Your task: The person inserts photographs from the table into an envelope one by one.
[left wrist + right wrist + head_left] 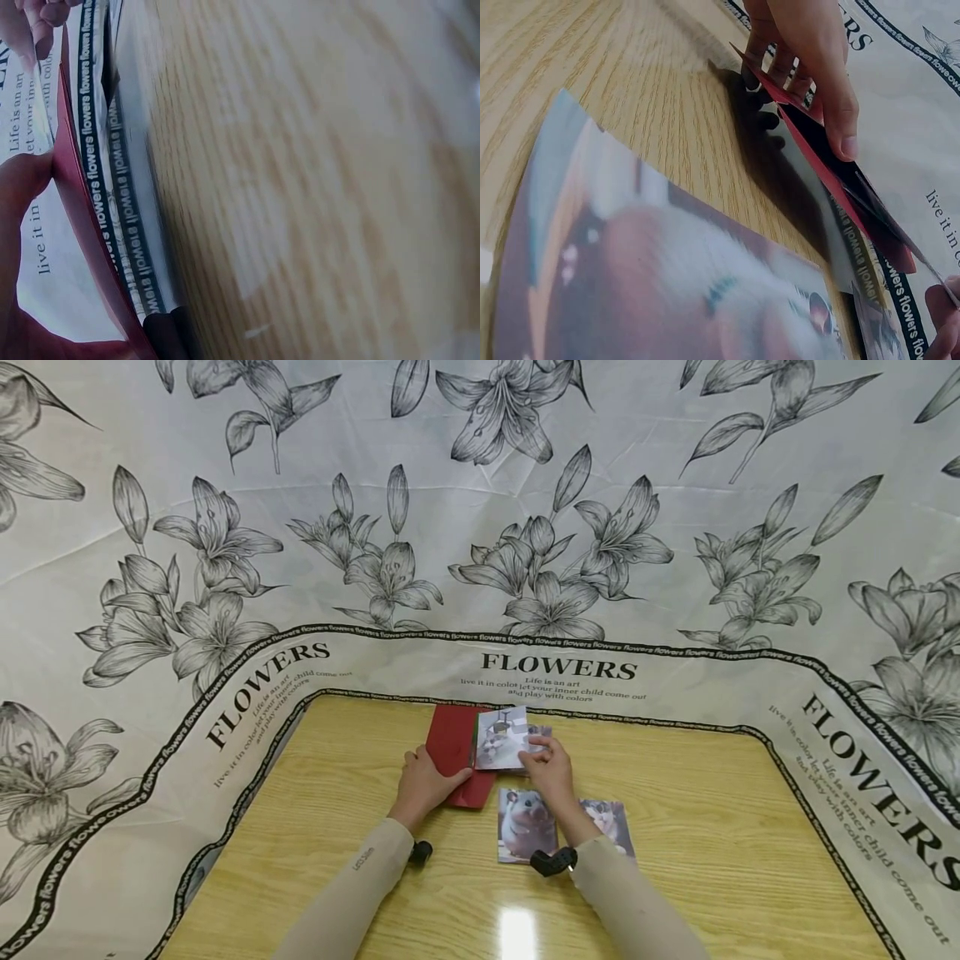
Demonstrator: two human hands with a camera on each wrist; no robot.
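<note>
My left hand (422, 785) grips a red folder (450, 739) at its lower edge, thumb on the inner side and fingers behind. In the right wrist view the folder (810, 150) is raised off the table, partly spread, with a dark inside. My right hand (551, 772) pinches the right edge of a pale photo card (501, 739), whose left edge meets the folder's inside; whether it is tucked in I cannot tell. The left wrist view shows the left thumb (26, 176) on the red folder (82, 202) near the card.
A hamster photo card (525, 827) lies on the wooden table (337, 860) below the hands. Another photo card (609, 822) lies partly under the right forearm, and one more (542, 732) shows behind the right fingers. A flower-printed cloth (420, 668) rises behind the table.
</note>
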